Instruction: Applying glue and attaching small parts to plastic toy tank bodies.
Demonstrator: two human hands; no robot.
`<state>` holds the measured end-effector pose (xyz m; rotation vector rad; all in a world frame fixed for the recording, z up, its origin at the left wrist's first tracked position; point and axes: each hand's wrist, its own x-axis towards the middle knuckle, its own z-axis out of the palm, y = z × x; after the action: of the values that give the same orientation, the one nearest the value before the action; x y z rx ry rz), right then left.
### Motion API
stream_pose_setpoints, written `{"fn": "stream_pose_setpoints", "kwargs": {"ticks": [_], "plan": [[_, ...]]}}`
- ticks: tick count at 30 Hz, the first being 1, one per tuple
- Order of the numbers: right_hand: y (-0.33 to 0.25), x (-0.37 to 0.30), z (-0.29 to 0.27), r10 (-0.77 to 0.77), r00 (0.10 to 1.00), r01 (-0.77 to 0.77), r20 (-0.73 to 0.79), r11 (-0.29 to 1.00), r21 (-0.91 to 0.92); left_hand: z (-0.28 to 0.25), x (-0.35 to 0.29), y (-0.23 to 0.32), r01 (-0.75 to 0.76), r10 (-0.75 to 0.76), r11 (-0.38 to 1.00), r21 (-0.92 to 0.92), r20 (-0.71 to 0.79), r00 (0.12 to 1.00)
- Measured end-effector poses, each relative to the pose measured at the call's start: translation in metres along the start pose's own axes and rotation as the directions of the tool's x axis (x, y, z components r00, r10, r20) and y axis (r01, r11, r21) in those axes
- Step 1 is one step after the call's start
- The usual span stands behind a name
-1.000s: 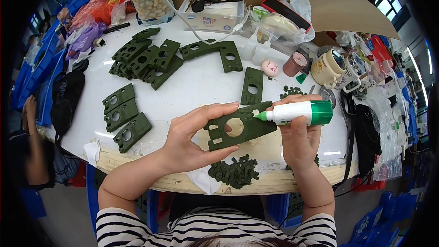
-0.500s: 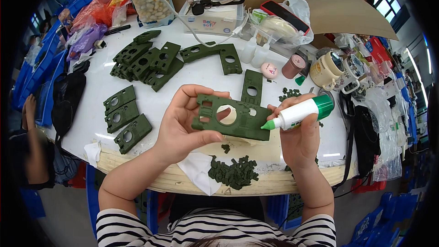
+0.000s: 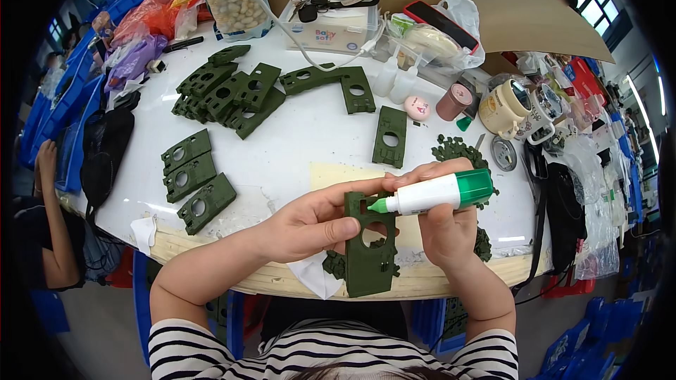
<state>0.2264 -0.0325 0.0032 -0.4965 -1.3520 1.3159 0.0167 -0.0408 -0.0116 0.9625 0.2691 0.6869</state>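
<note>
My left hand (image 3: 310, 226) grips a dark green plastic toy-tank hull plate (image 3: 367, 278) by its left edge, thumb on its face. The plate stands lengthwise toward me, with a large round hole and smaller openings. In my right hand (image 3: 451, 236) lies a white glue bottle (image 3: 428, 195) with a green end, held sideways between fingers and thumb. Its pointed green nozzle (image 3: 379, 205) is at the opening near the plate's far end; whether it touches cannot be seen. Small green plastic pieces (image 3: 334, 264) lie on the table behind the plate, partly hidden by it.
Similar hull plates are stacked (image 3: 225, 95) at the far left, and several lie singly, one (image 3: 390, 137) beyond my hands. More small pieces (image 3: 454, 149) form a pile at right. A tissue box (image 3: 327, 32), small bottles (image 3: 404, 83) and mugs (image 3: 501, 109) stand at the back.
My left hand has turned the plate from crosswise to lengthwise and brought it nearer me. The glue bottle's nozzle has moved left, from the plate's right end to its far-end opening.
</note>
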Motion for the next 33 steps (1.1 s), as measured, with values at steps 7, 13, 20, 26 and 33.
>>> {"fn": "stream_pose_setpoints", "kwargs": {"ticks": [7,13,20,26,33], "plan": [[0.0051,-0.0009,0.0006,-0.032,0.999,0.032,0.044,0.999,-0.003,0.0005,-0.0030,0.0034,0.046,-0.044,0.997,0.063,-0.033,0.998],[0.0047,-0.0013,-0.0010,-0.024,0.998,0.027,0.062,0.999,-0.047,0.0018,-0.0030,0.0052,0.067,-0.067,0.998,0.010,-0.055,0.996],[0.0044,-0.0019,-0.0009,-0.017,0.998,0.021,0.064,0.998,-0.061,0.0023,-0.0030,0.0062,0.070,-0.068,0.997,0.025,-0.063,0.996],[0.0059,-0.0011,-0.0004,-0.041,0.997,0.045,0.061,0.997,-0.058,0.0030,-0.0029,0.0045,0.053,-0.047,0.995,0.085,-0.073,0.996],[0.0039,-0.0008,0.0013,-0.027,0.998,0.030,0.057,0.998,-0.055,-0.0006,-0.0040,0.0010,0.055,-0.045,0.992,0.111,-0.084,0.995]]}}
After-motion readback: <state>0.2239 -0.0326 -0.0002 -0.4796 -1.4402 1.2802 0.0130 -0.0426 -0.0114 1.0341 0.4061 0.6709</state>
